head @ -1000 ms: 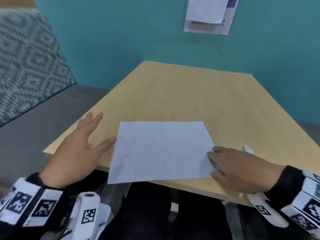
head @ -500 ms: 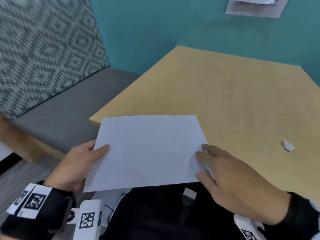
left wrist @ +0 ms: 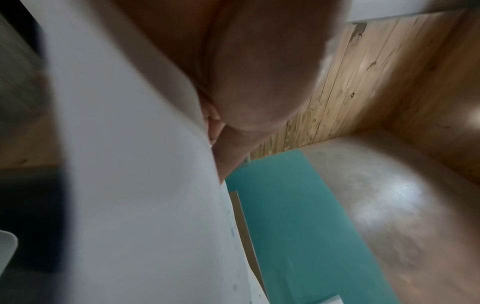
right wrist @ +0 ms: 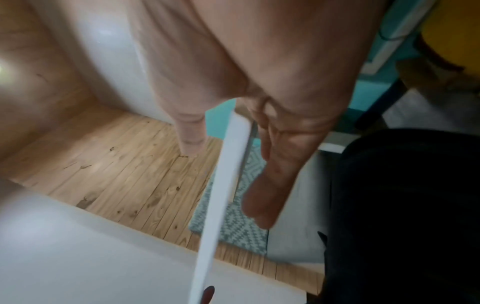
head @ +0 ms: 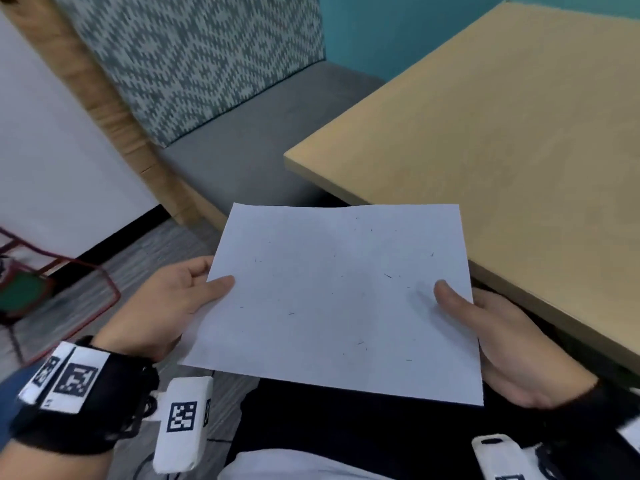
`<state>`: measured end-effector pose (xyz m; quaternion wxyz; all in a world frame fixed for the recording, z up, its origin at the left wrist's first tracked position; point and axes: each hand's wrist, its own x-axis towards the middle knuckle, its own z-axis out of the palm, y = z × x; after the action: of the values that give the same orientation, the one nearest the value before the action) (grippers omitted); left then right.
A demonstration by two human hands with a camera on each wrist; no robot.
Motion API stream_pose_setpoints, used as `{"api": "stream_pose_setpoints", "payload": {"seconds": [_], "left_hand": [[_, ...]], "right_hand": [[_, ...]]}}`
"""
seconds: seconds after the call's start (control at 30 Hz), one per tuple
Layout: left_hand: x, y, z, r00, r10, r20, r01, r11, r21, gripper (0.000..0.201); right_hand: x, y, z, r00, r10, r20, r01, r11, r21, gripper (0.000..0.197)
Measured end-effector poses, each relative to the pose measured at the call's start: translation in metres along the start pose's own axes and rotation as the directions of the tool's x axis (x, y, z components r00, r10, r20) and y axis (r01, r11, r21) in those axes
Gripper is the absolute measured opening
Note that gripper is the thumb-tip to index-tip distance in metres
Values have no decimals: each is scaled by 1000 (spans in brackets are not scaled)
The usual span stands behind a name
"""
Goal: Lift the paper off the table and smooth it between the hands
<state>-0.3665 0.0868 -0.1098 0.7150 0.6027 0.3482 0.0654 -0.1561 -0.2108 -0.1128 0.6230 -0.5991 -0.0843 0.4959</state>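
Observation:
A white sheet of paper with small dark specks is held flat in the air above my lap, off the wooden table. My left hand pinches its left edge, thumb on top and fingers underneath. My right hand pinches the right edge the same way, thumb on top. In the left wrist view the paper runs edge-on under the thumb. The right wrist view shows the paper as a thin strip between thumb and fingers.
The table's near corner lies just beyond the paper. A grey bench seat with a patterned teal backrest is to the left. A red wire frame stands on the floor at far left. Dark trousers are below the paper.
The paper has come off the table toward me and now hangs over my lap. My left hand moved from the tabletop to grip the left edge. The view has swung left and down.

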Motion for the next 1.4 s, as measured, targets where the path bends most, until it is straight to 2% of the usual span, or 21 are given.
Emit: {"api": "stream_pose_setpoints", "payload": {"seconds": [0.1, 0.2, 0.23, 0.37, 0.53, 0.8, 1.07, 1.23, 1.33, 1.4], "left_hand": [[-10, -14, -10, 998, -9, -59, 8, 1000, -27, 66], [-13, -28, -20, 987, -33, -155, 25, 998, -52, 28], [-13, -33, -24, 981, -40, -189, 33, 999, -42, 23], [-1, -54, -44, 968, -55, -245, 58, 998, 4, 21], [38, -87, -60, 954, -70, -292, 63, 997, -32, 21], [125, -149, -67, 955, -176, -240, 173, 984, -36, 13], [194, -203, -44, 943, -277, -184, 270, 961, -61, 9], [226, -228, -29, 932, -348, -104, 351, 936, 13, 11], [239, -246, -22, 913, -405, -50, 408, 899, 161, 11], [244, -251, -16, 897, -438, -62, 442, 877, 188, 26]], "right_hand": [[26, 5, 8, 996, 32, 86, -32, 999, 2, 55], [49, 11, 18, 989, 73, 128, -60, 993, -99, 40], [56, 12, 23, 989, 81, 122, -63, 987, -145, 37], [87, 16, 40, 992, 87, 90, -57, 954, -293, 30], [130, 21, 48, 992, 127, 24, -112, 937, -331, 32], [192, 24, 46, 984, 143, -102, -175, 867, -468, 28], [240, 26, 35, 969, 137, -208, -239, 747, -621, 21], [261, 32, 30, 948, 152, -281, -310, 648, -695, 19], [270, 31, 35, 937, 148, -318, -343, 570, -747, 15], [274, 29, 41, 929, 164, -333, -366, 550, -751, 14]]}}
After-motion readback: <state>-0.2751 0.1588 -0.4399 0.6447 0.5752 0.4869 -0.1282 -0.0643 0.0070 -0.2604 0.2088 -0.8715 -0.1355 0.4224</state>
